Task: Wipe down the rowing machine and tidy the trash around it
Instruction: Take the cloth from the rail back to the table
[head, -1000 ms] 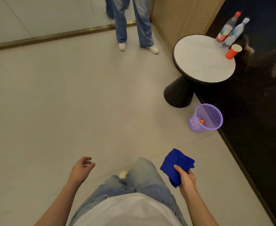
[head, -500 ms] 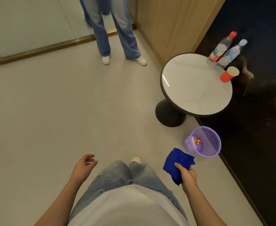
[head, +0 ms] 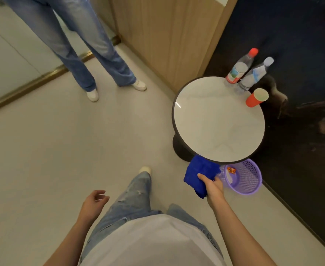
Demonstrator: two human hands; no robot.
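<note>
Right hand (head: 213, 187) clenched on blue cloth (head: 198, 174), lower centre-right, beside purple bin (head: 242, 179). Left hand (head: 93, 203) loose, empty. Rowing machine unseen. Likely next: clear the surface (head: 218, 120) trash.

I've stepped right up to the round table (head: 218, 120); it now fills the right of my view, where a second ago it sat far off near the top. My right hand (head: 213, 186) has carried the blue cloth (head: 200, 174) forward, so its top edge now tucks under the table's near rim. The purple basket (head: 244, 178) has slid from well ahead to just beside that hand, partly beneath the tabletop. The two bottles (head: 240, 68) and the red cup (head: 256, 97) loom larger. The other person's legs (head: 92, 54) are much closer. My left foot (head: 145, 169) is now out in front.
</note>
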